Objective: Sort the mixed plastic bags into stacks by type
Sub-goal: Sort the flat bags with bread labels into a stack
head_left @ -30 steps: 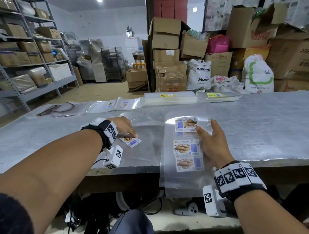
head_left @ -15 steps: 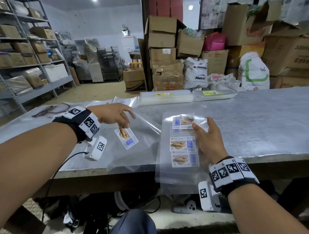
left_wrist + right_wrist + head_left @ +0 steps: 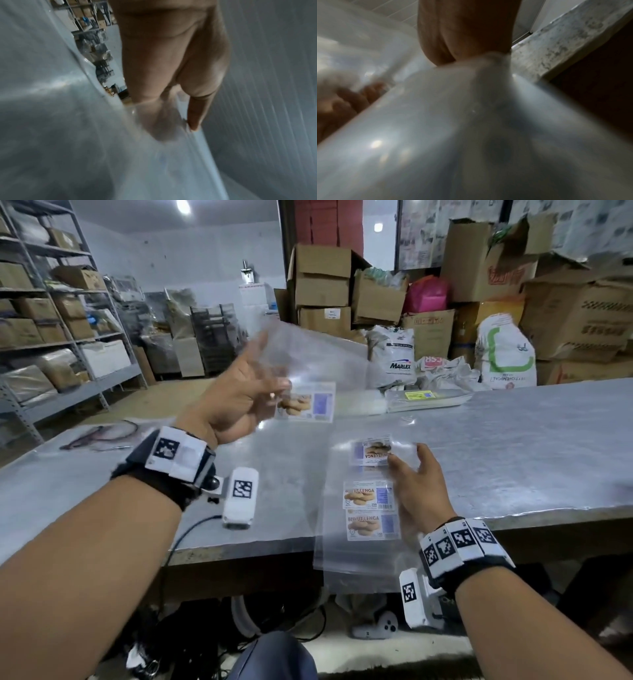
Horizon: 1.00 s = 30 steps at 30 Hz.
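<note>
My left hand (image 3: 274, 388) is raised above the metal table (image 3: 513, 457) and pinches a clear plastic bag (image 3: 308, 402) with a biscuit label; the bag hangs in the air, blurred. In the left wrist view its fingers (image 3: 193, 115) show against that bag's film (image 3: 85, 135). My right hand (image 3: 404, 463) holds a stack of clear labelled bags (image 3: 368, 498) at the near table edge, thumb on the top label. The stack's lower end hangs over the edge. In the right wrist view the film (image 3: 471, 135) covers most of the picture.
A flat stack of bags with a yellow label (image 3: 424, 398) lies at the table's far edge. More clear bags (image 3: 99, 436) lie at the far left. Cardboard boxes (image 3: 322, 285) and sacks stand behind the table, and metal shelving (image 3: 51, 337) stands at the left.
My left hand lifted the single labelled bag off the table, up and to the right. My right hand stayed on the stack.
</note>
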Motion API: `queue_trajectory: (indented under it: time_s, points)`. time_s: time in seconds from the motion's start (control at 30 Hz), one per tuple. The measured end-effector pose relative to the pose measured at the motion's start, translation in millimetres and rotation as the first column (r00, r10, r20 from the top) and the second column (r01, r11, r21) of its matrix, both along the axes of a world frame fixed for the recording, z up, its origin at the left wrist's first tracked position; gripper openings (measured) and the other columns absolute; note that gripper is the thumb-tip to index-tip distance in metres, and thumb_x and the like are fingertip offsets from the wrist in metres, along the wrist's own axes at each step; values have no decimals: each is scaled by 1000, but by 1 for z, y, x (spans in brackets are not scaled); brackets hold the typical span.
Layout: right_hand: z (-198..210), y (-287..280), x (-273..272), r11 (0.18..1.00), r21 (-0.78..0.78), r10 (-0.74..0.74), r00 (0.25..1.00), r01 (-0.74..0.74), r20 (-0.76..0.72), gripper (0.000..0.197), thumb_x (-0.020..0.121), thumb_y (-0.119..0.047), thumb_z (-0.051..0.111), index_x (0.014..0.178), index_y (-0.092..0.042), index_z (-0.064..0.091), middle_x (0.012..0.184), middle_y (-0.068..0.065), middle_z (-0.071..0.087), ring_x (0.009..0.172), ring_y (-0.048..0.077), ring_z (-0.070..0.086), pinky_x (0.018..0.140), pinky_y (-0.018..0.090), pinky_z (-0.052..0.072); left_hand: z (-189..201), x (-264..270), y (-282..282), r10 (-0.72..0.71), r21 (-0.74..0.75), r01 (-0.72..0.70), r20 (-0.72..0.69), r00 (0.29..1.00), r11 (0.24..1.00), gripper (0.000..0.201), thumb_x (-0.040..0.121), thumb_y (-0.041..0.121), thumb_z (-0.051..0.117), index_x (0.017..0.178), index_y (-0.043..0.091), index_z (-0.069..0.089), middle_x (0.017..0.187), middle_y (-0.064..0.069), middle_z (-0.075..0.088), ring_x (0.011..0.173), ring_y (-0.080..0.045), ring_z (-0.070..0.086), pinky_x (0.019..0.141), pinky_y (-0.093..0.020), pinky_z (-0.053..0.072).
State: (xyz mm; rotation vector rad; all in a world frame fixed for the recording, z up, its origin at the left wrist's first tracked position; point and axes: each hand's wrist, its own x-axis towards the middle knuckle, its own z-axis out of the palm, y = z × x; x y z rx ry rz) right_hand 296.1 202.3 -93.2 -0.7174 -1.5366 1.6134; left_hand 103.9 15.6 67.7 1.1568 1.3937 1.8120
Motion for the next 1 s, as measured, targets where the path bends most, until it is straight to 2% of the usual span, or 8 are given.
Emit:
queue_trajectory:
  time_s: [0.13, 0.23, 0.37, 0.43, 0.6, 0.73, 0.87, 1.0]
  points:
    - [2, 2, 4, 995, 100, -29, 999, 27, 18, 16, 103, -17, 59, 114, -29, 59, 107, 5, 74, 82, 12, 74, 64, 24, 58, -70, 28, 25, 46, -215, -20, 116, 992, 976, 85, 89, -14, 59, 155, 35, 37, 90, -7, 68, 72, -21, 71, 69, -40, 63]
    - [4, 0, 9, 992, 126, -21, 1000, 21, -3, 23, 104, -8, 52, 104, -30, 60, 103, 2, 74, 82, 13, 73, 67, 25, 59, -115, 43, 37, 153, -411, -111, 69, 986, 905, 67, 89, -12, 65, 147, 17, 44, 94, -10, 69, 87, -29, 72, 88, -47, 61]
    - [4, -1, 10, 992, 121, -19, 998, 26, -57, 13, 105, -16, 56, 113, -24, 62, 99, 1, 73, 69, 6, 72, 55, 17, 52, -136, 50, 41, 229, -443, -199, 15, 973, 874, 54, 86, -6, 74, 134, 2, 51, 100, -15, 71, 83, -24, 73, 68, -29, 58]
    - [3, 2, 9, 995, 93, -32, 998, 37, -57, 13, 104, -18, 58, 115, -25, 61, 96, 5, 74, 60, 6, 67, 49, 19, 50, -132, 52, 38, 253, -425, -237, -18, 967, 874, 43, 88, -5, 72, 125, 12, 59, 108, -16, 67, 79, -19, 70, 64, -26, 55]
    - [2, 4, 9, 998, 50, -32, 996, 36, -79, 23, 103, -20, 60, 91, -38, 54, 95, -12, 68, 83, 3, 71, 76, 24, 59, -96, 43, 35, 264, -355, -267, -58, 963, 896, 37, 91, -8, 65, 113, 20, 62, 106, -7, 75, 77, -17, 65, 70, -32, 53]
    - [4, -3, 5, 999, -41, -24, 993, 19, -114, 22, 98, -30, 68, 117, -36, 59, 124, 0, 69, 107, 11, 71, 89, 32, 60, -59, 33, 38, 174, -328, -195, -92, 980, 924, 49, 92, -14, 57, 124, 23, 59, 107, -4, 78, 66, -12, 55, 65, -28, 45]
    - [7, -4, 10, 996, -85, 8, 980, -25, -197, 15, 101, -10, 61, 105, -25, 59, 90, -7, 75, 78, -1, 73, 63, 13, 55, -28, 31, 55, 105, -296, -132, -106, 989, 946, 76, 91, -17, 53, 151, 28, 41, 106, -7, 78, 79, -22, 57, 76, -38, 47]
    - [6, 0, 10, 995, -95, 5, 988, -20, -152, 18, 102, -13, 61, 118, -19, 54, 101, 6, 71, 74, -1, 72, 62, 15, 54, 15, 47, 71, 9, -107, -18, -82, 997, 994, 89, 90, -19, 51, 159, 32, 28, 100, -11, 77, 98, -26, 69, 104, -50, 52]
